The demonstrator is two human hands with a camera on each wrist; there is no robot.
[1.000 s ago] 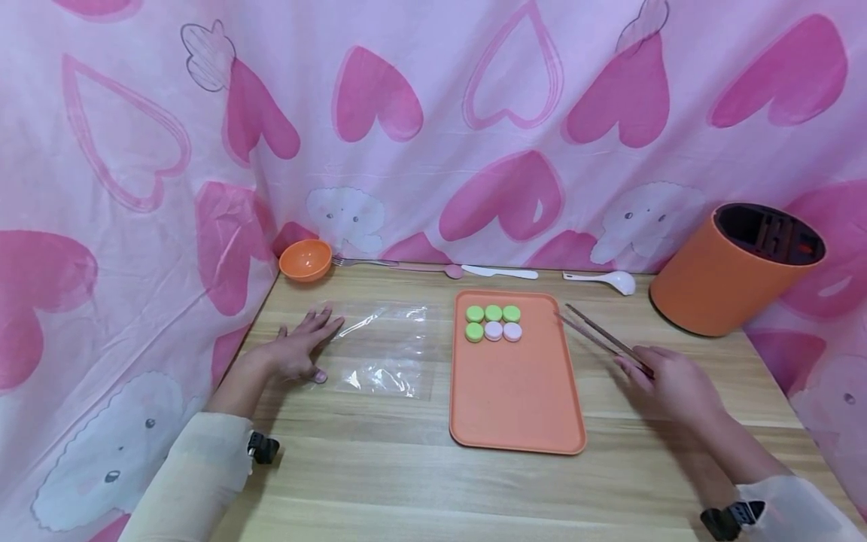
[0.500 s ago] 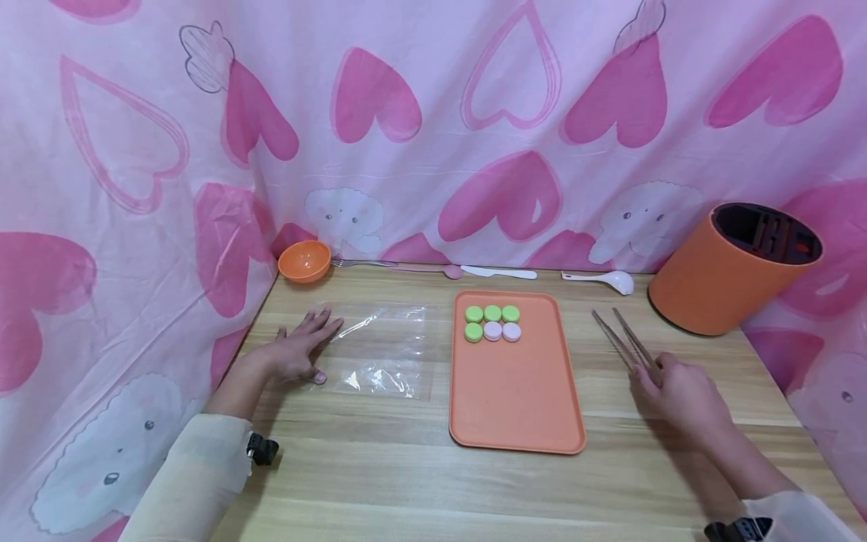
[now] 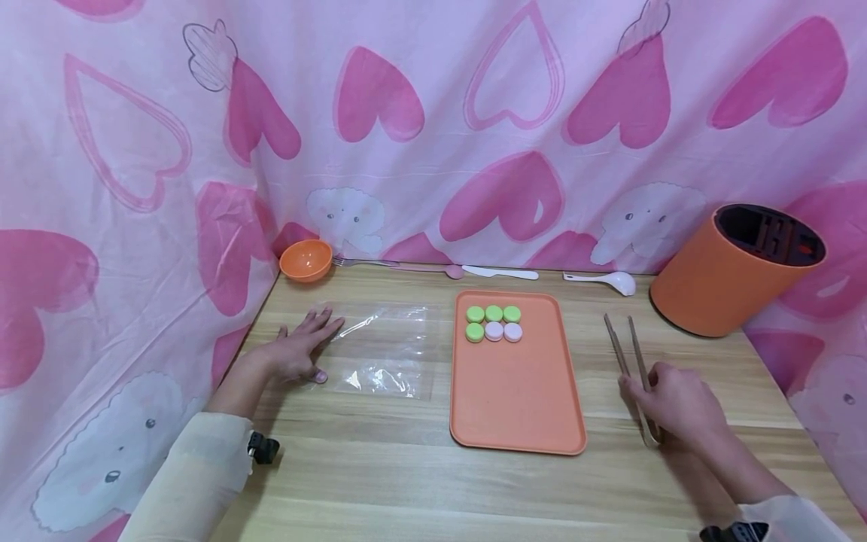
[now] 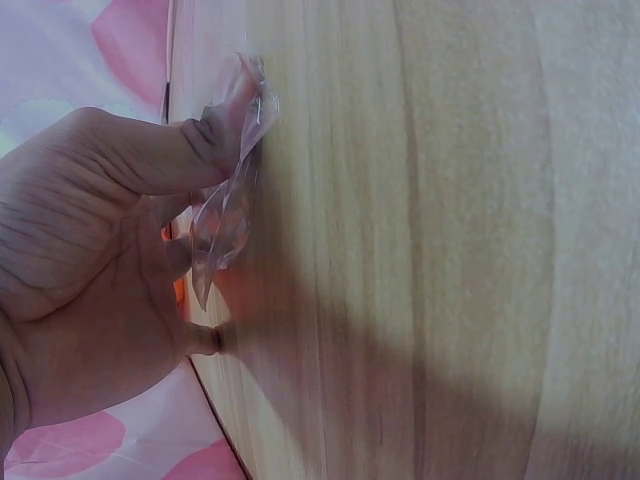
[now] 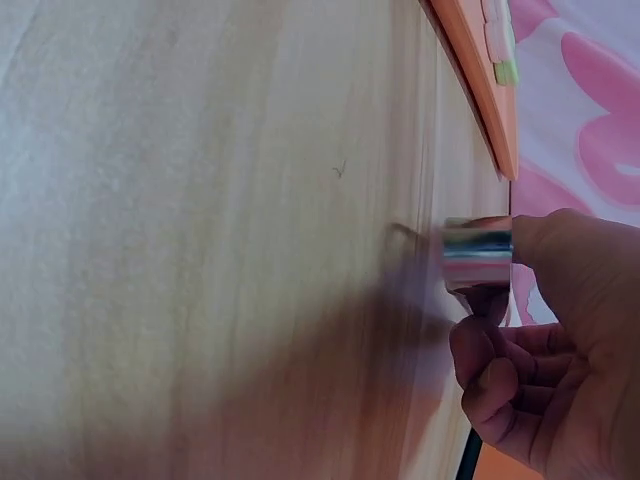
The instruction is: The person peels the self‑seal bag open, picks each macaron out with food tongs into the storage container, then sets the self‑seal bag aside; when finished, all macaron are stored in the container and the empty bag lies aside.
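Observation:
My left hand (image 3: 301,354) rests with spread fingers on the left end of a clear plastic bag (image 3: 386,350) lying flat on the table. In the left wrist view, the crinkled bag edge (image 4: 235,190) is at the thumb and fingers. My right hand (image 3: 680,399) grips metal tongs (image 3: 652,436) to the right of the orange tray (image 3: 518,399), their two arms apart and pointing to the back. The bright bent end (image 5: 478,255) shows in the right wrist view. On the tray's back left sit several green macarons (image 3: 493,313) and two pale pink ones (image 3: 503,331), in two rows.
Along the back stand or lie an orange bowl (image 3: 306,261), a fork (image 3: 366,263), a pink spoon (image 3: 454,272), a white knife (image 3: 501,272) and a white ladle (image 3: 619,283). An orange knife block (image 3: 718,278) stands at the back right. Pink curtains border the table.
My right hand has drawn the tongs back from the tray's right edge and turned them to point more to the back. The left hand, bag and macarons stay put.

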